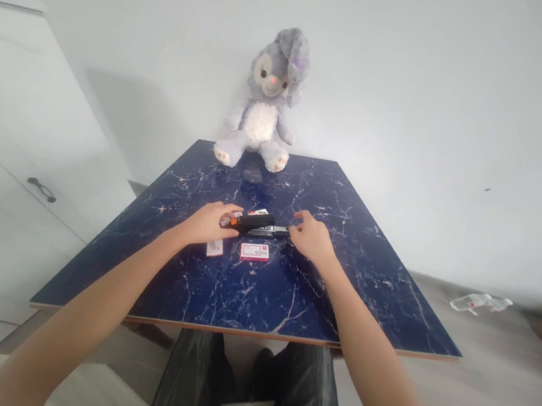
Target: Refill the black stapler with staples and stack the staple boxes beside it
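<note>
A black stapler (pixel 256 222) with an orange accent lies across the middle of the table, its silver metal rail (pixel 279 229) showing toward the right. My left hand (pixel 209 223) grips the stapler's left end between thumb and fingers. At the other end, my right hand (pixel 312 238) has its thumb and fingertips closed at the tip of the rail. Just below the stapler sits a small white box with red edges (pixel 255 252). A second small white box (pixel 214 247) lies under my left wrist, partly covered. Behind the stapler another white box (pixel 258 212) peeks out.
A grey plush rabbit (pixel 264 105) sits at the far edge of the dark blue marbled table (pixel 248 300), against the wall. To the left stands a white cabinet (pixel 18 150) with a dark handle. Clear plastic packaging (pixel 480 304) lies on the floor at right.
</note>
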The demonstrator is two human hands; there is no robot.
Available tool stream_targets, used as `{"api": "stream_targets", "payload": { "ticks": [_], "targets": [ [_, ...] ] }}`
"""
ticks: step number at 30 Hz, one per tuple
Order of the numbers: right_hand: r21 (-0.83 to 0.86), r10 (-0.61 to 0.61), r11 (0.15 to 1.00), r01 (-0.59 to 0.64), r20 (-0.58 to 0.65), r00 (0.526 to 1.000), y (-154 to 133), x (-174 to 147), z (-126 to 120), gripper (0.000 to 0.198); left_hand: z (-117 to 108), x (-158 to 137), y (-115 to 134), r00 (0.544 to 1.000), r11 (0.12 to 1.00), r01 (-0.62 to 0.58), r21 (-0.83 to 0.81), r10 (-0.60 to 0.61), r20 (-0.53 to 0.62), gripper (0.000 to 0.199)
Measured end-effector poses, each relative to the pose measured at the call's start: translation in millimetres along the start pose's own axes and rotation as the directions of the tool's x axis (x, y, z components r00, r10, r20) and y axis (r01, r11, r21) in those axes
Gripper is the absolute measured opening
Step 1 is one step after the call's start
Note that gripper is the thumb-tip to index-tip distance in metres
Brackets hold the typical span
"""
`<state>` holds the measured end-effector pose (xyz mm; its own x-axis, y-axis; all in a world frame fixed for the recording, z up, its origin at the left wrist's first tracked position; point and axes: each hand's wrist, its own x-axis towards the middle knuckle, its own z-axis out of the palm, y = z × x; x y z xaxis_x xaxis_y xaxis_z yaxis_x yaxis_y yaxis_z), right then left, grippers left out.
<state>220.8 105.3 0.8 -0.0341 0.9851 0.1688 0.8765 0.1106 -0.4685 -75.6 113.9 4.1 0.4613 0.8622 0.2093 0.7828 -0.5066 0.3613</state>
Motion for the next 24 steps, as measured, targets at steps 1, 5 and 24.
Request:
{"api": "stream_targets", "payload": {
  "ticks": [1,5,24],
  "targets": [
    [-0.030,-0.027,0.999,0.026,-0.014,1.000,-4,-3,2,0.037,0,0,2,1.000,1.000,0.015,0.003,-0.015,0.004,0.061],
    [-0.111,-0.089,0.990,0.083,-0.045,0.995,-16,-12,9,0.045,-1,-1,6,1.000,0.999,0.029,-0.021,-0.029,0.002,0.062],
    [0.036,-0.253,0.966,0.255,-0.053,0.966,-36,-27,31,0.099,5,2,3,1.000,0.995,0.001,-0.098,-0.002,-0.012,0.056]
  ]
}}
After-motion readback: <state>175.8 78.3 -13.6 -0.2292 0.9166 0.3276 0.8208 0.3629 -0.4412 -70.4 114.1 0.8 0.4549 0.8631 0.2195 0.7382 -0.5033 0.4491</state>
